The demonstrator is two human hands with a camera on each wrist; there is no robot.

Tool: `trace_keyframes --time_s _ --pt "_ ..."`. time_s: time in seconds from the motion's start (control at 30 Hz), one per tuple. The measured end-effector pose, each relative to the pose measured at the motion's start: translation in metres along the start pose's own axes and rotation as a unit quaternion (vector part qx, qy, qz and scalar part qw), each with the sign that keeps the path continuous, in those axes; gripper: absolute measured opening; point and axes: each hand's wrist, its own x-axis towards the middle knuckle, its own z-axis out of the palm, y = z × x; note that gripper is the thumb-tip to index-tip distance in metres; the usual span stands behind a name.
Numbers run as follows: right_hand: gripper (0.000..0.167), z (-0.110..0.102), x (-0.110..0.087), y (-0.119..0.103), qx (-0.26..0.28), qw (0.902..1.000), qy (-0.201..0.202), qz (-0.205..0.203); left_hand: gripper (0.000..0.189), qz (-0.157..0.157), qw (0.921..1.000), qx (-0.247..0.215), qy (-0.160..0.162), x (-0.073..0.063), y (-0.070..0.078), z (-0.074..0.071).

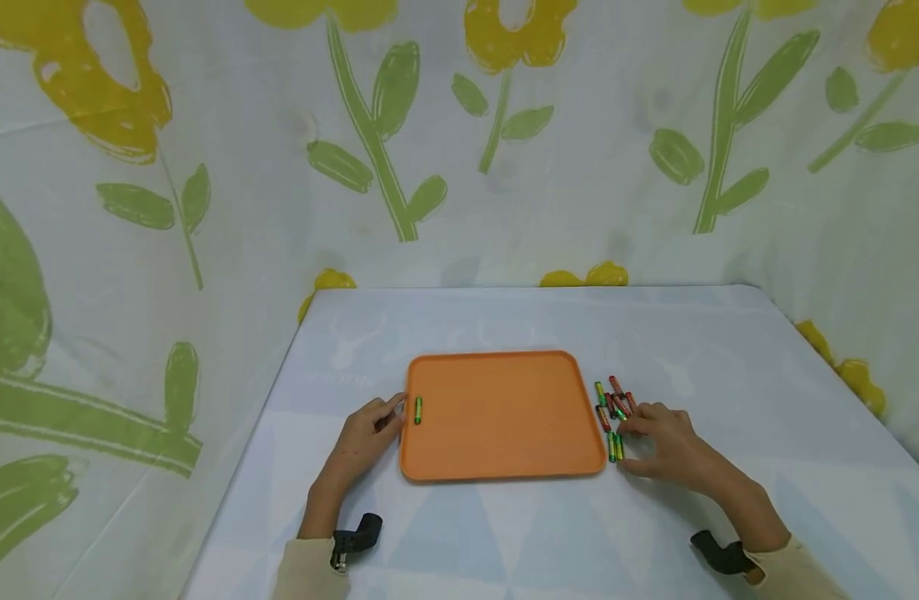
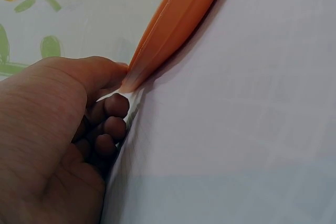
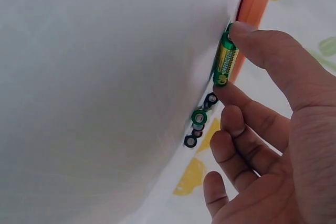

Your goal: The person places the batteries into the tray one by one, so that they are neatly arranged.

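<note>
At the left rim of the orange tray (image 1: 504, 417), my left hand (image 1: 365, 440) holds the edge with thumb and forefinger. In the left wrist view, the thumb meets the tray (image 2: 173, 24) and the other fingertips curl below it. Just inside that rim lies one green battery (image 1: 418, 410). Off the tray's right side, my right hand (image 1: 672, 450) pinches a green and yellow battery (image 3: 227, 59) end to end between thumb and forefinger. In the head view it lies beside another green battery (image 1: 612, 447).
Beyond the right hand's fingers lies a loose cluster of several red and green batteries (image 1: 612, 400), close to the tray's right rim. The pale table (image 1: 466, 533) is backed by a flower-printed curtain (image 1: 564, 208).
</note>
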Motion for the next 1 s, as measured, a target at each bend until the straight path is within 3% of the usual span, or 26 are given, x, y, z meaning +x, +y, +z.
trace_keyframes --time_s 0.3,0.57,1.0 --pt "0.034 -0.007 -0.002 -0.001 0.005 0.9984 0.051 -0.025 0.043 -0.014 0.9998 -0.008 -0.011 -0.003 0.000 0.003" --pt "0.033 -0.007 0.010 -0.006 0.036 0.9916 0.094 -0.082 0.042 -0.016 0.9998 0.012 0.001 -0.002 -0.001 0.001" --pt "0.032 -0.015 0.037 -0.027 0.040 0.9857 0.109 -0.122 0.042 -0.001 1.0000 0.005 0.001 -0.001 0.001 0.001"
